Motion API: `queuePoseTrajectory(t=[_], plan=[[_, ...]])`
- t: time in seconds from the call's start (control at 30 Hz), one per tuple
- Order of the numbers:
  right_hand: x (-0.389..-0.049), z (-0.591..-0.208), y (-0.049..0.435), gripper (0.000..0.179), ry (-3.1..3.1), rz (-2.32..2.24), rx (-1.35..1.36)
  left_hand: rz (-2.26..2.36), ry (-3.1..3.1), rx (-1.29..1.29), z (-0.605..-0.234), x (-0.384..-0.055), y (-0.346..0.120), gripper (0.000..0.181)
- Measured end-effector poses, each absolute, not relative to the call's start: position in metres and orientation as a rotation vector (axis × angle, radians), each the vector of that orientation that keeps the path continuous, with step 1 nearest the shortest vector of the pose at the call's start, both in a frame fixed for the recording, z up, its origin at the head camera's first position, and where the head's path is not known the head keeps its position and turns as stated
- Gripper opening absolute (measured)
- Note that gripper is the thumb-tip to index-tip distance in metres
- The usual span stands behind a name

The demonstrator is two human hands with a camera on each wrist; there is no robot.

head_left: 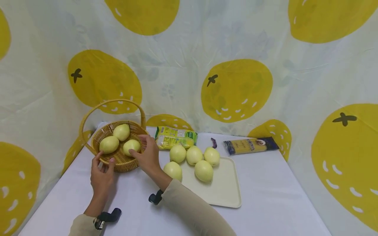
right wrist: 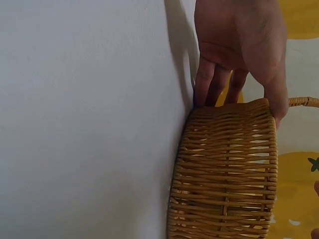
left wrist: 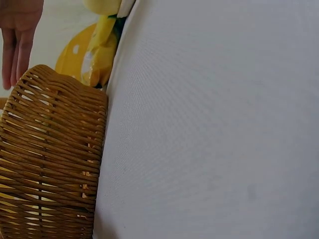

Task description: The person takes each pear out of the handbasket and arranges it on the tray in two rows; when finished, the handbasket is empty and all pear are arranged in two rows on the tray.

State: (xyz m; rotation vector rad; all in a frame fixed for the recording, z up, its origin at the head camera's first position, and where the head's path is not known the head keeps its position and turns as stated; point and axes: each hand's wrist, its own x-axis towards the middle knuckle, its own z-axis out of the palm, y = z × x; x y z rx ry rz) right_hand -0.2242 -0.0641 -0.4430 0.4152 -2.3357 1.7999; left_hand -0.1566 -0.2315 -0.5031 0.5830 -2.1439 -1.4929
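Observation:
A wicker basket (head_left: 121,167) with a tall arched handle stands at the left of the table and holds three pale yellow-green pears. My left hand (head_left: 101,175) grips its near-left side; the right wrist view shows the thumb over the rim and the fingers (right wrist: 204,82) against the outer wall. Over the right rim reaches my right hand (head_left: 150,154). Its thumb lies against the front of the rightmost pear (head_left: 131,146), with the fingers behind it. Beside that pear sit the other two, a left pear (head_left: 109,144) and a back pear (head_left: 121,132).
A cream tray (head_left: 224,190) with several pears on and around its left part lies right of the basket. Behind it are a green-and-yellow bag (head_left: 174,137), a small purple wrapped item (head_left: 214,143) and a blue-and-gold packet (head_left: 251,145). A fruit-print cloth hangs behind the table.

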Motion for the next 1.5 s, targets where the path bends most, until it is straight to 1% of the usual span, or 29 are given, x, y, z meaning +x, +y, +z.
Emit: queuePoseTrajectory(t=[0.47, 0.8, 1.0, 1.27, 1.5], plan=[[-0.241, -0.448, -0.082, 0.061, -2.607, 1.455, 0.481, -1.482, -2.137, 0.568, -0.504, -0.155, -0.227, 0.064], [-0.251, -0.454, -0.095, 0.06, -2.732, 1.025, 0.626, -1.488, -2.133, 0.571, -0.504, -0.156, -0.229, 0.064], [-0.255, -0.453, -0.101, 0.062, -2.787, 0.856, 0.613, -1.477, -2.137, 0.564, -0.503, -0.158, -0.23, 0.063], [-0.26, -0.45, -0.105, 0.057, -2.836, 0.657, 0.594, -1.478, -2.125, 0.558, -0.501, -0.158, -0.229, 0.063], [-0.257, -0.443, -0.105, 0.054, -2.923, 0.623, 0.583, -1.472, -2.129, 0.557, -0.501, -0.158, -0.228, 0.064]])
